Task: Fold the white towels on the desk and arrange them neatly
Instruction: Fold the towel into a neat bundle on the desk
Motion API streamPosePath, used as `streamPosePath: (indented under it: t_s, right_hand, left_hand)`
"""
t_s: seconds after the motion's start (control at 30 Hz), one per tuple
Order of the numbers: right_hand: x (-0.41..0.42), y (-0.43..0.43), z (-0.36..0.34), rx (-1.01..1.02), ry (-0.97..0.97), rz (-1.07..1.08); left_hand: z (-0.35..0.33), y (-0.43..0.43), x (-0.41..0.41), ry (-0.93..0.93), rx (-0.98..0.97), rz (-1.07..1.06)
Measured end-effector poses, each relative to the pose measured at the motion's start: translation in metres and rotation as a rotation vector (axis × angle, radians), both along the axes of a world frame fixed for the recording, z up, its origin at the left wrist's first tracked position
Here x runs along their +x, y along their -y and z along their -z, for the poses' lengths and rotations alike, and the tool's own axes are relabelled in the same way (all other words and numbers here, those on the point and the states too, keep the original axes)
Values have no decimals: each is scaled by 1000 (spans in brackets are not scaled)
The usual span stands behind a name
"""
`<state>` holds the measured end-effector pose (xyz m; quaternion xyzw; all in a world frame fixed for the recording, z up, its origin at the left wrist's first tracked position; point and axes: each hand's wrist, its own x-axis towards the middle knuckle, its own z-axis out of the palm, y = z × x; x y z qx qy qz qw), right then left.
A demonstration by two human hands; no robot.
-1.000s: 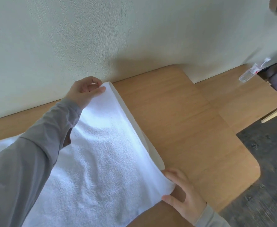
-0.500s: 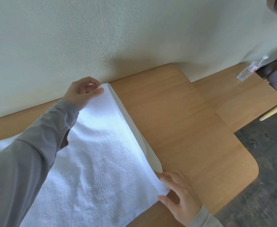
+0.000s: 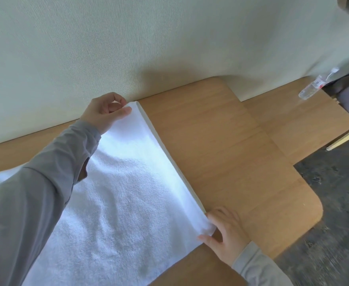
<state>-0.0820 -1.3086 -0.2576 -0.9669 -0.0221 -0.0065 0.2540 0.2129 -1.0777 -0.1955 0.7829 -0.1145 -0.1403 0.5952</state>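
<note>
On the desk, pale wood with rounded corners, I count one white terry towel, its right edge showing two layers. The left hand pinches the towel's far corner by the wall; the right hand pinches its near corner. One clear plastic bottle lies right of the desk.

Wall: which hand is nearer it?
Left. The left hand pinches the towel corner right beside the wall; the right hand grips the near corner, well away from it.
</note>
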Motion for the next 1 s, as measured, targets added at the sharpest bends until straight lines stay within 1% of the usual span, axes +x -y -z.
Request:
streamPosePath:
  t_s: [0.1, 0.27, 0.37, 0.47, 0.63, 0.73, 0.8, 0.9, 1.0]
  right_hand:
    - [-2, 3, 2, 105, -62, 60]
    - [1, 3, -2, 349, -242, 177]
    - [-4, 4, -7, 451, -283, 217]
    - [-13, 5, -10, 525, -363, 247]
    - [-13, 5, -14, 552, -386, 319]
    - [-19, 3, -17, 571, -368, 406]
    - [-22, 0, -16, 491, -352, 452]
    - [-22, -2, -14, 394, -451, 493]
    - [-23, 6, -16, 396, -410, 551]
  left_hand:
    - [0, -1, 1, 17, 6, 5]
    - [2, 0, 0, 71, 9, -30]
    - [2, -1, 0, 85, -9, -50]
    - [4, 0, 1, 84, 0, -75]
    - [9, 18, 1, 142, 84, -128]
    - [13, 25, 3, 169, 134, -178]
    - [19, 31, 3, 173, 152, -206]
    - [33, 46, -1, 180, 250, -161]
    - [39, 56, 1, 195, 297, -187]
